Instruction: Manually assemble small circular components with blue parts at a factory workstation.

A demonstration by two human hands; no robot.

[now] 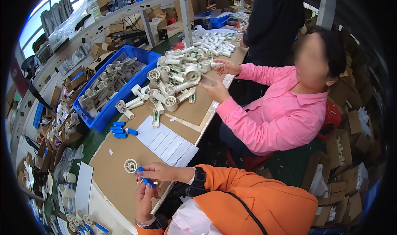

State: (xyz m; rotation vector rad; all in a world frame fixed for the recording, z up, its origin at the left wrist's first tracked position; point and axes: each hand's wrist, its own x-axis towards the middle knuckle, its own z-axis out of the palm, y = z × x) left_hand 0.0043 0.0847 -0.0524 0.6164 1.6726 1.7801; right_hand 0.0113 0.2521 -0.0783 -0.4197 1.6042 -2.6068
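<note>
We saw both of the person's hands working together over a brown cardboard sheet that covered the bench. The right hand was closed, its fingers pinching the upper end of a small blue cylinder. The left hand, just below it, was curled around the lower end of the same cylinder, so the piece sat held between the two. Just beside the right hand's fingertips, on the cardboard sheet, lay a white round fan part.

Farther up the cardboard sheet from the hands lay a sheet of white labels, and beyond that, at the far edge of the cardboard, a small cluster of blue cylinders. Past the cluster stood a blue bin filled with white handheld fan pieces. To the right of the bin, a loose heap of white fan pieces covered the bench.

At that heap a second person in a pink top sat with both hands out, one holding a fan piece.
</note>
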